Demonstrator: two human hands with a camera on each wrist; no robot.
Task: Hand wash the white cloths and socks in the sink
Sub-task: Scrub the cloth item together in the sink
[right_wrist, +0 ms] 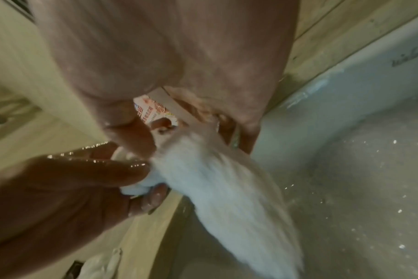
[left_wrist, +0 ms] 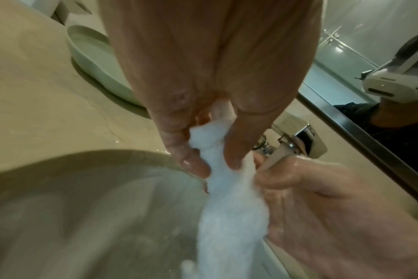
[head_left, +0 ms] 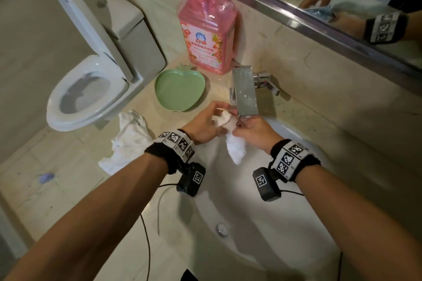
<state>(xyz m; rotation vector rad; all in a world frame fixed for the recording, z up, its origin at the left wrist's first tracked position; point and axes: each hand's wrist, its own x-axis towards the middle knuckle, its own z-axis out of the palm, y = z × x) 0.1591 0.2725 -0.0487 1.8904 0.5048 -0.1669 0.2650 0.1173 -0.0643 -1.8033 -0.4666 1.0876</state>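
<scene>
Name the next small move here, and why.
Probably rub the white sock between both hands. The left hand and right hand both pinch its top just under the faucet, and its tail hangs over the sink. No water stream is visible.

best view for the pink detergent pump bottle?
Head view: the pink translucent detergent pump bottle stands whole on the counter beside the faucet. The right wrist view shows only a sliver of its label between fingers; the left wrist view shows none.

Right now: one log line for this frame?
step: scrubbing | left hand + right hand: gripping white sock | over sink, below faucet
</scene>
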